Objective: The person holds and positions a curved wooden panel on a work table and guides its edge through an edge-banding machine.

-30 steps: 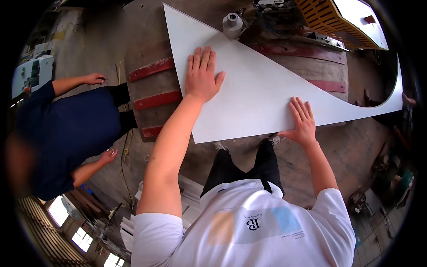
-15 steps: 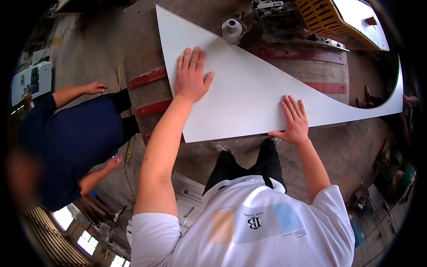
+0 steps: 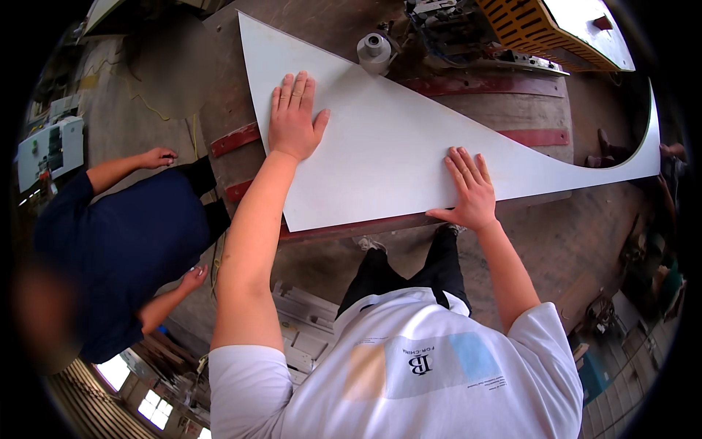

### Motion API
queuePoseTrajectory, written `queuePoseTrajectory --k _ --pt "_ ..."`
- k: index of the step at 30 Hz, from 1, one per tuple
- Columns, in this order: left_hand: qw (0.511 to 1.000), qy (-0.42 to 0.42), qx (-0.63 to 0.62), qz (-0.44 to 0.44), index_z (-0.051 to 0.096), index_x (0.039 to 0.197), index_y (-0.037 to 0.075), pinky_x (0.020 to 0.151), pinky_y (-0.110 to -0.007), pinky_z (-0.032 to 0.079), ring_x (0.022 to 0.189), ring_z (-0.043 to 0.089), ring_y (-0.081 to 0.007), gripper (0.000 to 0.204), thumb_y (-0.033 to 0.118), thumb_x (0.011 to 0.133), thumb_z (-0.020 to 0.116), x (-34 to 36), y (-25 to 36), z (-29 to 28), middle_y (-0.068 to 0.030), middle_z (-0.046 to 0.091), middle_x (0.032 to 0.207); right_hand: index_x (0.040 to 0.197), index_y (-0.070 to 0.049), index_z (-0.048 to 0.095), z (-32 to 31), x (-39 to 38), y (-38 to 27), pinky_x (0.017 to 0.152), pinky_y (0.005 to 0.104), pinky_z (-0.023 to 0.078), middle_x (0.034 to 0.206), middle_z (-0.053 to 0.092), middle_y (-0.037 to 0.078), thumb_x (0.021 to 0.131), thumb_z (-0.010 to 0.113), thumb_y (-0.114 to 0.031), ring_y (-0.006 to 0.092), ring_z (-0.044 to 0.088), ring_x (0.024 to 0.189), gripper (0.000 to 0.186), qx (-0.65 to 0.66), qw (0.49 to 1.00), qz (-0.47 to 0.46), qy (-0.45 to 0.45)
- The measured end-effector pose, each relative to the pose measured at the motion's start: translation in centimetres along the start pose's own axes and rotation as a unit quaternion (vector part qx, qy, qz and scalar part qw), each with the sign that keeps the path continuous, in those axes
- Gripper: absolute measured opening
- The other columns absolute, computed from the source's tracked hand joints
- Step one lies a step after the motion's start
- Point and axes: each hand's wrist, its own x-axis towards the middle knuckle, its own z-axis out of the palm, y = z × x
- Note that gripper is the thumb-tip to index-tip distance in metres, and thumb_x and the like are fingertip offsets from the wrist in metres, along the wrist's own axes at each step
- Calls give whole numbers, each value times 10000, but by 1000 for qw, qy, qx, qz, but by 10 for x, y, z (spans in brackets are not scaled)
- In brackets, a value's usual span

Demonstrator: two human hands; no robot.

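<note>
Left hand (image 3: 294, 118): flat, palm down on the white panel (image 3: 380, 139), near its left edge. Fingers spread slightly, thumb out to the right. Grip is fully spread; nothing pinched, contact by palm and finger pads only.

Right hand (image 3: 468, 192): flat, palm down on same panel, at its near edge. Fingers fanned toward the far side, thumb along the panel's near edge. Grip spread wide; nothing clasped. Cannot tell whether the thumb hooks under the edge.

Panel: thin white sheet, roughly triangular w/ a concave curved cut on the right side that sweeps up to a narrow tip at far right. Lies flat on the counter (image 3: 468, 110). Sharp corner points to the far left. Near-left corner sits at the counter's front edge. Curved right end overhangs the counter, past its right side, above the floor.

Counter: brown worn top w/ red strips (image 3: 235, 139) running across it; strips show left of the panel and again to the right, beyond the panel's long slanted edge.

Roller (image 3: 374, 51): pale cylindrical piece, upright, touching or just beside the panel's slanted far edge; cannot tell which. Behind it, dark machine parts (image 3: 446, 29) and an orange slotted guard (image 3: 541, 29).

Other person (image 3: 110, 234): dark blue top, stands to the left of the counter, hands apart from the panel.

Floor (image 3: 570, 249): bare concrete, below and to the right of the counter.
</note>
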Motion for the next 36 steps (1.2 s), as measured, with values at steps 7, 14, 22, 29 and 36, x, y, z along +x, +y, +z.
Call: queuePoseTrajectory --k 7,14,22,29,36 --pt "1000 2 5 5 431 1669 72 1357 -540 203 1661 279 -359 721 488 1094 558 4 -23 -1 -124 352 1785 1602 -72 535 8 13 -15 1348 564 257 1698 509 104 712 808 -816 279 410 1618 1191 7 1000 1 19" --pt "1000 -4 20 23 403 1686 72 1356 -521 217 1666 269 -361 715 443 1100 575 13 -46 -2 -124 333 1793 1594 -79 544 13 27 -34 1345 561 264 1692 517 102 717 813 -801 271 418 1614 1168 16 999 13 32" --pt "999 -1 31 34 407 1687 88 1367 -496 200 1670 263 -334 718 493 1107 533 19 -75 -2 -102 333 1796 1601 -91 532 20 44 -53 1346 560 263 1694 513 98 718 825 -791 268 416 1615 1164 23 999 18 42" --pt "998 5 29 46 388 1701 105 1368 -493 199 1672 259 -317 719 498 1113 519 26 -98 -2 -85 325 1802 1619 -95 507 24 58 -69 1350 559 258 1714 487 89 720 834 -779 261 392 1627 1176 26 998 26 43" --pt "997 22 29 62 389 1703 108 1356 -501 219 1665 283 -327 683 457 1128 507 31 -119 0 -95 350 1790 1616 -90 510 31 71 -83 1351 556 258 1717 482 84 722 831 -779 263 387 1629 1173 19 998 31 50"
